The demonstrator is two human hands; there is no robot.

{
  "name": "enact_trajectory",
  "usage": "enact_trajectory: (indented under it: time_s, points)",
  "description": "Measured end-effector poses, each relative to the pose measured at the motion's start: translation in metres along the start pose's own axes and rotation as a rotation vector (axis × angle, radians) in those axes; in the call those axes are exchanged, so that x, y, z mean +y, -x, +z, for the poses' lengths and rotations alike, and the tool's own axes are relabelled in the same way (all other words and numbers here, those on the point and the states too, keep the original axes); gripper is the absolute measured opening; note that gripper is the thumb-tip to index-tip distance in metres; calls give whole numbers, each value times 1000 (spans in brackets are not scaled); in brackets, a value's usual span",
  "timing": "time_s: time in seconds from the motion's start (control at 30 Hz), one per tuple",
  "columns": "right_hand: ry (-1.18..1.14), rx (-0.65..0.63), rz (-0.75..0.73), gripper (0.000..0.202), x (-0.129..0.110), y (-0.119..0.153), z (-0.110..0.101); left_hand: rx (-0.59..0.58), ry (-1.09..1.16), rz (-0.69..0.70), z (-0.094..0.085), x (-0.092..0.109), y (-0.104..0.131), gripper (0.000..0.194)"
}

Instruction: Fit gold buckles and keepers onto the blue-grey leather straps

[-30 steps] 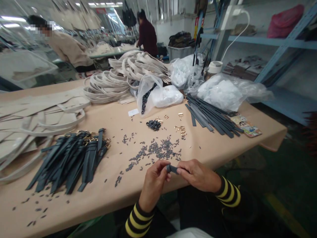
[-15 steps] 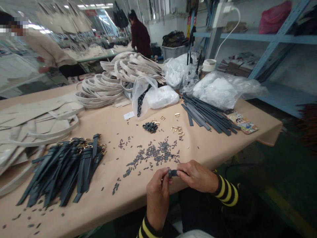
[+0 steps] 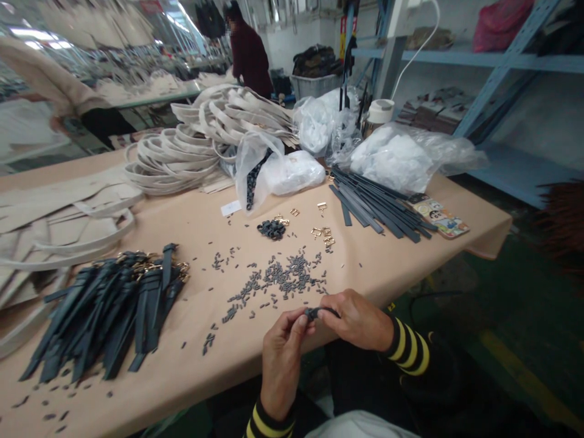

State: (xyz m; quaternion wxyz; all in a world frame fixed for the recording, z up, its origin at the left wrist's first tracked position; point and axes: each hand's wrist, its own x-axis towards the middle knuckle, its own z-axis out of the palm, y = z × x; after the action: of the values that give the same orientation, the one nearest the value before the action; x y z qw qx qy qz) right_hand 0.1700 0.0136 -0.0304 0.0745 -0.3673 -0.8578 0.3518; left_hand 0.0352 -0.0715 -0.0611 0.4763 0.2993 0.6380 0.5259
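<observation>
At the table's near edge, my left hand (image 3: 283, 356) and my right hand (image 3: 358, 319) grip a short dark grey strap (image 3: 314, 312) between them. Thumb and fingers of each hand pinch it, and they cover much of it. Whether a loop sits on it I cannot tell. Just beyond my hands, many small dark grey pieces (image 3: 287, 275) lie scattered on the brown table cover. Farther back are a little heap of dark loops (image 3: 271, 229) and several gold buckles (image 3: 327, 236). A pile of dark straps with gold hardware (image 3: 104, 316) lies to the left.
Long dark strips (image 3: 374, 207) and a cartoon-printed item (image 3: 442, 219) lie at the right. Behind are plastic bags (image 3: 292, 173) and coiled beige straps (image 3: 173, 161). Beige panels (image 3: 59, 201) cover the left side. Blue shelving (image 3: 493, 91) stands at right; two people are in the background.
The view has shifted slightly, moving the scene left and up. Between my hands the strap has turned; its rounded end no longer stands up, and my fingers sit closer together.
</observation>
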Motion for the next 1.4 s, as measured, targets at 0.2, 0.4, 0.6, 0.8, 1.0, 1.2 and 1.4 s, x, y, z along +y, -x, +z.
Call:
enact_trajectory:
  time_s: [0.2,0.4,0.6,0.8,1.0,1.2,1.4]
  points:
    - [-23,-18,-3,22,-4,5,1,19,42,53,1,-5,-2,19]
    - [-226,23,-3,32,-3,3,17,-46,237,-23,5,-8,-1,20]
    - [-301,143,41,29,-5,1,30,-168,122,-15,9,-13,-1,23]
    - [-443,8,-45,16,-3,-5,20,-62,-46,64,4,2,-11,27]
    - [-628,-275,-11,9,11,-13,2,-108,8,28,-13,10,-30,26]
    - [-730,-140,54,15,37,-34,-6,-149,-630,383,-16,39,-81,23]
    - [-992,-33,89,30,66,-53,-5,-76,-1277,724,-5,80,-185,21]
